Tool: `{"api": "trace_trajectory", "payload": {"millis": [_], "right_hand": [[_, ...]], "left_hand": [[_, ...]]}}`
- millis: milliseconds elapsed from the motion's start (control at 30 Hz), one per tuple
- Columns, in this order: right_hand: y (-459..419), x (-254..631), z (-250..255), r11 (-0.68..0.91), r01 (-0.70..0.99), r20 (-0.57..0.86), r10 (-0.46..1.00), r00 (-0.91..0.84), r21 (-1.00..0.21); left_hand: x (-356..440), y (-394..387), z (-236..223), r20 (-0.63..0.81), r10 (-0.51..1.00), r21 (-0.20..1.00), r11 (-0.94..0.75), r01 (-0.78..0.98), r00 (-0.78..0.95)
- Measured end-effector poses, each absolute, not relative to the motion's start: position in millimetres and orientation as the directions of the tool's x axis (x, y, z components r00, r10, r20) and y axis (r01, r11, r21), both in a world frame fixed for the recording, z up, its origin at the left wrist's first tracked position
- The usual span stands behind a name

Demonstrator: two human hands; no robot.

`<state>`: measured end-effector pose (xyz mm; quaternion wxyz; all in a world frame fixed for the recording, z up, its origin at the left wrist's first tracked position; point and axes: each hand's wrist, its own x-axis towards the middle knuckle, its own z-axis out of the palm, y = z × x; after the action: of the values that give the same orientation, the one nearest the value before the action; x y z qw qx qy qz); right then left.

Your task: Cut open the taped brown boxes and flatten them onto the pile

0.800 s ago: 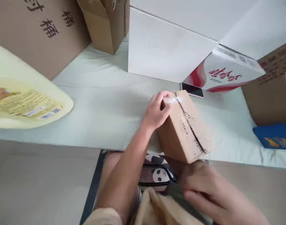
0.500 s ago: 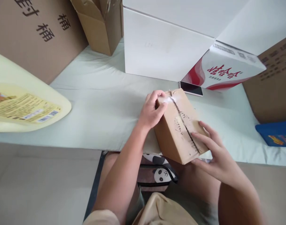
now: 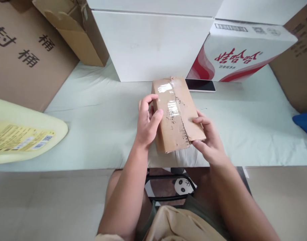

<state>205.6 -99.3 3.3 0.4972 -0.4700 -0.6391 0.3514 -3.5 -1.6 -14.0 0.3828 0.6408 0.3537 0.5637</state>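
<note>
A small brown cardboard box (image 3: 175, 117) lies on the cloth-covered table in front of me. Shiny clear tape covers part of its top, and a dark, ragged seam runs along its length. My left hand (image 3: 148, 122) grips the box's left side, thumb and fingertips on its upper edge. At the near right corner my right hand (image 3: 207, 135) holds the box, with the thumb at the end of the seam and fingers on the right edge. A flap by that thumb appears slightly raised.
A phone (image 3: 201, 85) lies just behind the box. White cartons (image 3: 153, 43) and a red-and-white carton (image 3: 239, 53) stand at the back. A large brown carton (image 3: 25, 73) and a pale yellow bottle (image 3: 38, 130) are at left, a blue object (image 3: 305, 122) at far right.
The box has moved away from the table's front edge, further onto the table. Both hands have moved with it, and my right thumb is now at the seam's near end. The view has shifted.
</note>
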Motion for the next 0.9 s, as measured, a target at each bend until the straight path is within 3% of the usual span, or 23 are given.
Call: {"api": "trace_trajectory", "payload": {"millis": [167,267,433,567,633,767,900], "right_hand": [[-97.4,196.1,-29.1,0.308,0.161,0.312,0.95,0.001,-0.938],[-92.7,187.2,-30.5,0.338,0.134,0.34,0.94,-0.011,-0.932],[-88.7,174.1,-35.3,0.279,0.192,0.274,0.96,-0.055,-0.941],[-88.9,167.3,-41.9,0.24,0.184,0.234,0.971,-0.053,-0.953],[-88.4,165.7,-44.4,0.188,0.149,0.196,0.98,0.04,-0.971],[-85.9,168.3,-44.1,0.033,0.035,0.041,0.969,0.245,-0.999],[-84.4,176.0,-37.8,-0.008,0.03,0.0,0.97,0.244,-1.0]], "left_hand": [[-13.1,-27.1,14.1,0.424,0.826,0.853,-0.503,0.143,0.372],[-21.3,-38.0,19.9,0.41,0.818,0.797,-0.536,0.277,0.403],[-43.8,-31.0,7.7,0.471,0.861,0.807,-0.508,0.301,0.191],[-56.9,-17.5,-1.1,0.517,0.793,0.843,-0.407,0.353,-0.321],[-60.5,-10.1,-4.8,0.461,0.736,0.887,-0.395,0.238,-0.496],[-65.8,1.7,-12.7,0.154,0.843,0.98,-0.199,-0.032,-0.516],[-62.5,1.2,-15.6,0.101,0.909,0.99,-0.049,0.135,-0.404]]}}
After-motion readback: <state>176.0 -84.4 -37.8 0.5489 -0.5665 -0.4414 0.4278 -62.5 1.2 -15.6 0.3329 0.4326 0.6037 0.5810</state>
